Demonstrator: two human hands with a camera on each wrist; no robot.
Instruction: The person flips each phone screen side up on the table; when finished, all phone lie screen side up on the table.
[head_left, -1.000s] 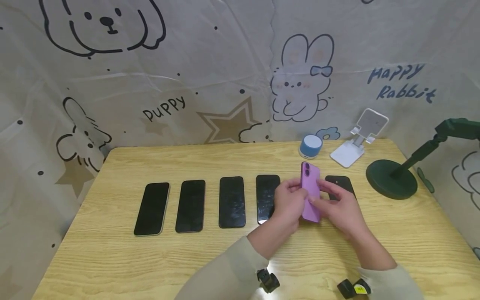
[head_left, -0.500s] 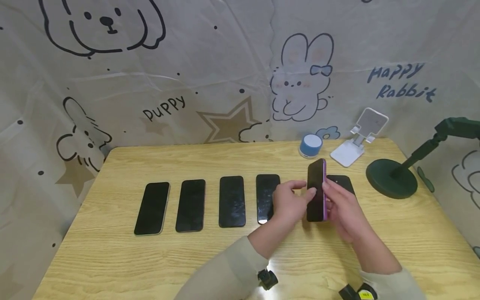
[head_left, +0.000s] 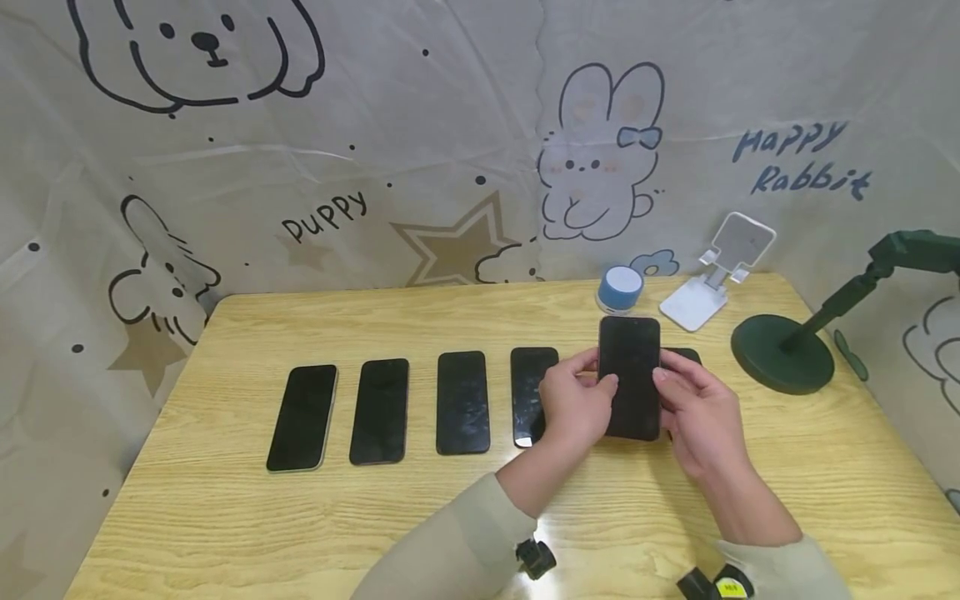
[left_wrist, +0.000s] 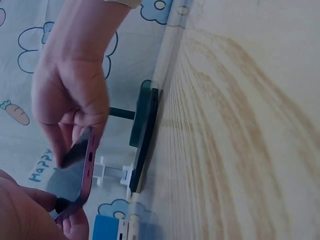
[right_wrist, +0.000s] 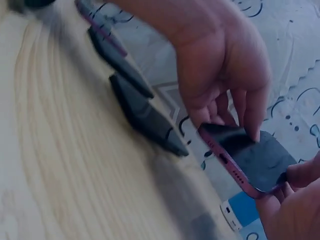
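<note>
A smartphone (head_left: 630, 383) with a dark screen is held up between both hands over the table, its screen turned toward the head camera. My left hand (head_left: 573, 402) grips its left edge, thumb at the front. On the opposite edge my right hand (head_left: 708, 417) holds it likewise, thumb on the rim near the screen. In the right wrist view the phone's purple-pink bottom edge (right_wrist: 232, 167) shows a charging port. Its back is hidden. Behind the right hand lies another dark phone (head_left: 682, 356), mostly covered.
Several dark phones lie in a row on the wooden table (head_left: 262, 533), from the leftmost phone (head_left: 303, 418) to the one (head_left: 531, 392) beside my left hand. Along the back and right stand a blue speaker-like cylinder (head_left: 620, 290), a white phone stand (head_left: 697, 300) and a green lamp base (head_left: 782, 354).
The phone has turned over from its purple back to its dark screen. My left hand's thumb and fingers came off its edge partway through and now grip it again.
</note>
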